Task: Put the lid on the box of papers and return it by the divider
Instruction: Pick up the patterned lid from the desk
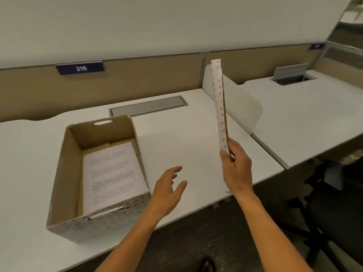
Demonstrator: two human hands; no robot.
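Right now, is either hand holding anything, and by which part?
The right hand pinches the lid by its lower edge, held upright on edge. The left hand is open, empty.

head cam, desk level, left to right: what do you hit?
Open box of papers → left hand, open and empty → right hand gripping the lid edge-on → white divider → neighbouring desk.
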